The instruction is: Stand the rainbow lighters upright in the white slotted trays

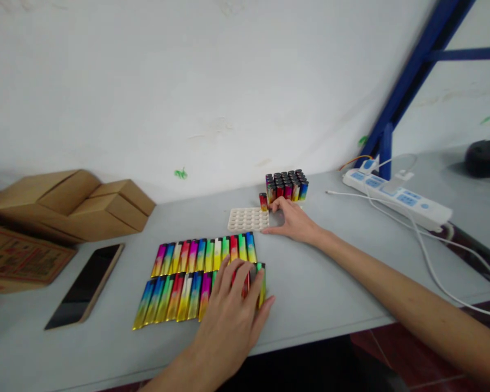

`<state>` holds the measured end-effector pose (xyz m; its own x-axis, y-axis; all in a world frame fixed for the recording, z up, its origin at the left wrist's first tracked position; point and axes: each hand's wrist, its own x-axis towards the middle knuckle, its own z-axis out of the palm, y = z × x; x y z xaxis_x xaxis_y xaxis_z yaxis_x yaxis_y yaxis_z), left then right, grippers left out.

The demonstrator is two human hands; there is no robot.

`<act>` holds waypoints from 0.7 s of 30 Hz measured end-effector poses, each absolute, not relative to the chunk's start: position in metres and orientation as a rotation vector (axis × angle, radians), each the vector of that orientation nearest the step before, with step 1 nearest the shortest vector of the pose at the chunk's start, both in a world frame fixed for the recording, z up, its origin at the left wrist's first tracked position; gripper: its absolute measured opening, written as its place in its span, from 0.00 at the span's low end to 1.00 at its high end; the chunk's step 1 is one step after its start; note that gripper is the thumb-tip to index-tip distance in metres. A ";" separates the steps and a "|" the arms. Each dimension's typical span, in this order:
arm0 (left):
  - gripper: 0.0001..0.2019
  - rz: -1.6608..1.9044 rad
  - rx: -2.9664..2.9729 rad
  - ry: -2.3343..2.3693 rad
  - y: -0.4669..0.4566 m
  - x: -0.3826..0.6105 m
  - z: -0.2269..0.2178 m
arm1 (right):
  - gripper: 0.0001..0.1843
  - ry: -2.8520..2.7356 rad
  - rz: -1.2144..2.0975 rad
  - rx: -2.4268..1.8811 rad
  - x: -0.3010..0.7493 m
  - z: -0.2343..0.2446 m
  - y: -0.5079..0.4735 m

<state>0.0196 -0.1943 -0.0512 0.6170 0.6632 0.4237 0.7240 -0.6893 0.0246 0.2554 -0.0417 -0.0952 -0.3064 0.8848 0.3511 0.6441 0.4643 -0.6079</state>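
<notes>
Two rows of shiny multicoloured lighters lie flat on the grey table, a back row (204, 255) and a front row (173, 298). My left hand (232, 305) rests over the right end of the front row, its fingers spread across the lighters and covering part of them. Behind the rows sits a white tray (248, 219) with a grid of holes. One red lighter (263, 201) stands upright at the tray's back right corner. Beside it is my right hand (292, 219), thumb and forefinger apart, the thumb near the tray's right edge. Its other fingers are partly hidden.
A block of upright lighters (287, 186) stands by the wall behind my right hand. Cardboard boxes (73, 204) and a phone (85, 283) are on the left. To the right lie a power strip (396, 197), white cables (427, 256) and a blue metal frame (408, 81).
</notes>
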 end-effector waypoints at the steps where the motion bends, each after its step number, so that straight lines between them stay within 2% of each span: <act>1: 0.15 -0.602 -2.704 -1.164 -0.195 0.023 -0.052 | 0.31 -2.057 0.472 -1.268 0.255 -0.095 -0.042; 7: 0.14 -0.527 -2.836 -1.088 -0.189 0.050 -0.064 | 0.31 -2.057 0.478 -1.265 0.256 -0.097 -0.040; 11: 0.20 -0.521 -2.995 -1.260 -0.183 0.064 -0.068 | 0.31 -2.064 0.464 -1.262 0.256 -0.098 -0.040; 13: 0.20 -0.660 -3.096 -1.403 -0.180 0.069 -0.063 | 0.31 -2.058 0.465 -1.258 0.256 -0.098 -0.040; 18: 0.06 -1.188 -3.248 -1.461 -0.158 0.063 -0.031 | 0.30 -2.067 0.456 -1.245 0.256 -0.098 -0.040; 21: 0.07 -1.357 -3.353 -1.516 -0.132 0.046 -0.015 | 0.29 -2.065 0.461 -1.244 0.256 -0.098 -0.041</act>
